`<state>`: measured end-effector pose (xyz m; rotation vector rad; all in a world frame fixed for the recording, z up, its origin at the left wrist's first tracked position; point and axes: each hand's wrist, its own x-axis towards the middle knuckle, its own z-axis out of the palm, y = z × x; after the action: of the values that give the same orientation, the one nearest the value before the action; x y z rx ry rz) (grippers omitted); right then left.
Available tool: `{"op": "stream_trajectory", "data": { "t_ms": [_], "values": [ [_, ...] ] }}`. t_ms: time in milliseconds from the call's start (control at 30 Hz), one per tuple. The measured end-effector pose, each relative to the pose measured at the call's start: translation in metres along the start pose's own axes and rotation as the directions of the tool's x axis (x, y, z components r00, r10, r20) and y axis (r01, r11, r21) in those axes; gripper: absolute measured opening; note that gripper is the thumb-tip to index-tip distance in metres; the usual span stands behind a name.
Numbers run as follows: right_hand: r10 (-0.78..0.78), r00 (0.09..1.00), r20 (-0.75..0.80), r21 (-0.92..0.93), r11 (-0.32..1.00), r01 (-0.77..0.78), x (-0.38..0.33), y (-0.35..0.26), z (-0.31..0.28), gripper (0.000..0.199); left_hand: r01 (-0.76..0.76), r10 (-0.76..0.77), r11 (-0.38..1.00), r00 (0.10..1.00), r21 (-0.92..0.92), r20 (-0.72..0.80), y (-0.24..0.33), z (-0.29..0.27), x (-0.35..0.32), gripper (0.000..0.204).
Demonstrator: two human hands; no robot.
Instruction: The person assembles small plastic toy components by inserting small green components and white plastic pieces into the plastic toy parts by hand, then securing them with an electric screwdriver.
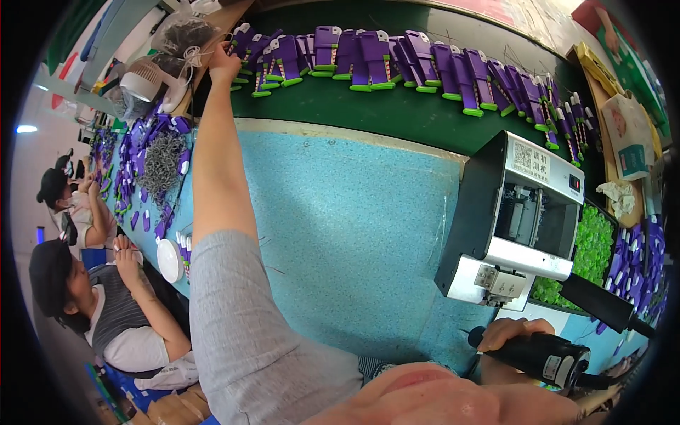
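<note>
My left arm is stretched far forward, and my left hand (225, 65) is at the left end of a row of purple plastic parts (327, 49) with white ends and bright green edges. Its fingers are closed beside the end parts; what they pinch is too small to make out. Low on the right, my right hand (511, 334) is wrapped round a black electric screwdriver (542, 358), its thin tip pointing left. Just beyond the screwdriver stands a silver and black machine (520, 212) with an open front and a red switch.
A blue mat (354, 205) covers the bench, with the green belt (304, 106) beyond it. Green clear pieces (593, 241) fill a tray behind the machine. At left are a small fan (145, 79), a grey wire heap (164, 164) and a white round lid (169, 260). Two co-workers sit at left.
</note>
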<state>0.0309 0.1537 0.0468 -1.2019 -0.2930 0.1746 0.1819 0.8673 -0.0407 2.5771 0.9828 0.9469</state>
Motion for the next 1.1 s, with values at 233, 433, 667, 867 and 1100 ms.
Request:
{"op": "stream_trajectory", "data": {
  "t_ms": [233, 433, 667, 867, 1100],
  "values": [
    [-0.004, 1.0, -0.017, -0.013, 1.0, 0.004, 0.001, -0.001, -0.002, 0.05, 0.105, -0.153, 0.96, 0.973, 0.261, 0.172, -0.014, 0.004, 0.038, 0.043],
    [-0.035, 0.997, 0.073, 0.021, 0.999, 0.033, 0.004, 0.002, -0.012, 0.049, -0.022, 0.029, 0.968, 0.999, 0.248, -0.025, -0.022, 0.014, 0.031, 0.05],
    [-0.038, 0.998, 0.045, 0.033, 0.999, 0.037, 0.002, -0.003, -0.011, 0.052, 0.146, -0.154, 0.969, 0.988, -0.2, -0.024, -0.039, -0.009, 0.062, 0.065],
    [-0.022, 0.999, 0.044, -0.04, 0.999, 0.023, 0.004, -0.001, -0.004, 0.054, 0.095, -0.093, 0.991, 0.995, -0.093, 0.025, -0.013, 0.002, 0.031, 0.085],
    [-0.049, 0.999, -0.008, -0.012, 0.999, 0.048, 0.001, 0.001, -0.004, 0.052, 0.029, -0.095, 0.968, 0.962, 0.251, 0.256, -0.002, 0.008, 0.026, 0.062]
  ]
}}
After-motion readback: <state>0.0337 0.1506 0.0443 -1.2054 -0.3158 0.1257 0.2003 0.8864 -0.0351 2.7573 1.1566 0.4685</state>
